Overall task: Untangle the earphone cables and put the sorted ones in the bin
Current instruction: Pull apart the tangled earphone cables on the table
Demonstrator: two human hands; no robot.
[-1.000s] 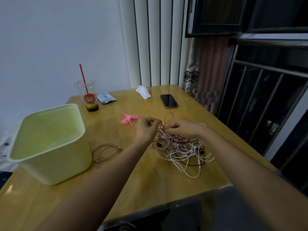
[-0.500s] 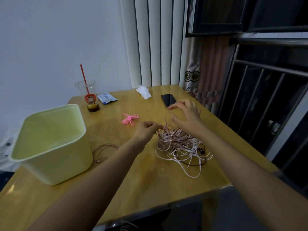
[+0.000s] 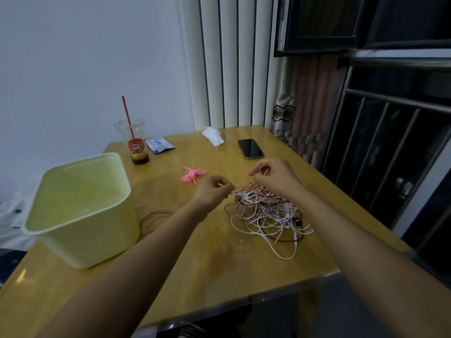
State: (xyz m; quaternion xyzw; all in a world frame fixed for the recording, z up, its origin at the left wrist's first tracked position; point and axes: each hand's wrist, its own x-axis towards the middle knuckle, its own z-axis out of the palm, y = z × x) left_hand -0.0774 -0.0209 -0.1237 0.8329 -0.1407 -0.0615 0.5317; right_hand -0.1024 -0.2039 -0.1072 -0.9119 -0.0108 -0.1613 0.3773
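Note:
A tangle of white, pink and dark red earphone cables [image 3: 266,213] lies on the wooden table [image 3: 219,259], right of centre. My left hand [image 3: 213,191] pinches a strand at the tangle's left edge. My right hand [image 3: 275,175] hovers over the top of the pile and pinches a loop of cable between thumb and fingertips. A pale green bin [image 3: 80,208] stands at the left with nothing visible inside. A brown coiled cable [image 3: 153,219] lies beside the bin, partly hidden by my left forearm. A pink bundled cable [image 3: 192,174] lies behind my left hand.
At the back of the table stand a plastic cup with a red straw [image 3: 134,145], a blue packet [image 3: 159,145], a crumpled tissue [image 3: 213,135] and a black phone [image 3: 250,148]. The table's right edge runs along a barred window [image 3: 380,154].
My right hand rose from the pile with its fingers spread, then came back down and closed on a loop. My left hand kept its pinch at the tangle's left edge.

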